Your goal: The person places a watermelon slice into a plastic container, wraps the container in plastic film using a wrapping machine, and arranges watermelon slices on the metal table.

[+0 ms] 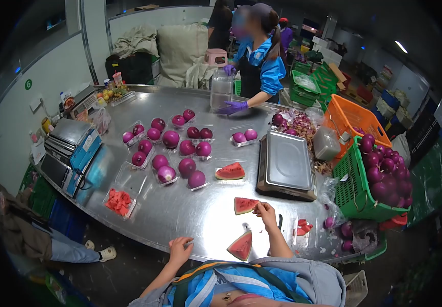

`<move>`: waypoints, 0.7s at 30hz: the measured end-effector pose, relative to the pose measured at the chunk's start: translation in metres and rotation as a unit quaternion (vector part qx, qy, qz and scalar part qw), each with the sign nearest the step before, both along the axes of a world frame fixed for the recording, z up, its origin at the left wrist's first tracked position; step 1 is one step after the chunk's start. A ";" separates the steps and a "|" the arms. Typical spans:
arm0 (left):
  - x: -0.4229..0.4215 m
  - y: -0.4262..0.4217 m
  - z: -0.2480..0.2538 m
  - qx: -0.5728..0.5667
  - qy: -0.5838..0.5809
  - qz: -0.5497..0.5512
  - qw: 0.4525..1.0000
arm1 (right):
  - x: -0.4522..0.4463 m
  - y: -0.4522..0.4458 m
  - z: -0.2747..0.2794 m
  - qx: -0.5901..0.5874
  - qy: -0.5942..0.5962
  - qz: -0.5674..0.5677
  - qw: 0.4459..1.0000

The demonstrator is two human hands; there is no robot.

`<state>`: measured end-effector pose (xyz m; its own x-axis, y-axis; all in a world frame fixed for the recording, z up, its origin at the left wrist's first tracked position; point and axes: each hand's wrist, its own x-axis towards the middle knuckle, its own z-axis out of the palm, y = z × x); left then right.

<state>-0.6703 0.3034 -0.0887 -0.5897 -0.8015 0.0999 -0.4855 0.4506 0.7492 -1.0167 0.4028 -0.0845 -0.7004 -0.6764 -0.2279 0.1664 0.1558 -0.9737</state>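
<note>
My right hand [266,212] has its fingers closed on the right tip of a watermelon wedge [244,205] on the steel table. A second wedge [240,246] lies nearer me, between my hands. Farther off, another wedge [230,171] rests in a clear tray. My left hand [181,247] is at the table's front edge, its fingers curled; what they hold, if anything, is too small to name. Just right of my right hand lies a dark curved object [280,221]. Red pieces [304,227] sit in a clear tray farther right.
Trays of purple onions [171,139] fill the middle. A scale [286,161], a green onion basket [356,179] and an orange crate [346,120] stand right. Red pieces [119,202] and a blue machine [80,148] are left. Across the table, a purple-gloved person holds clear trays [221,92].
</note>
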 end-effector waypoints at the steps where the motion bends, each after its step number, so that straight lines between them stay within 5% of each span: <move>1: -0.001 0.000 0.000 0.000 -0.002 -0.003 1.000 | -0.001 0.000 -0.001 0.000 0.000 -0.003 1.000; 21: -0.012 -0.006 -0.003 0.017 -0.006 -0.030 0.999 | -0.003 0.010 0.000 0.010 -0.004 -0.018 1.000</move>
<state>-0.6818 0.2971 -0.0920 -0.6376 -0.7677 0.0649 -0.4679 0.4528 0.7589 -1.0200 0.4124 -0.0845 -0.7223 -0.6463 -0.2461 0.1796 0.1683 -0.9692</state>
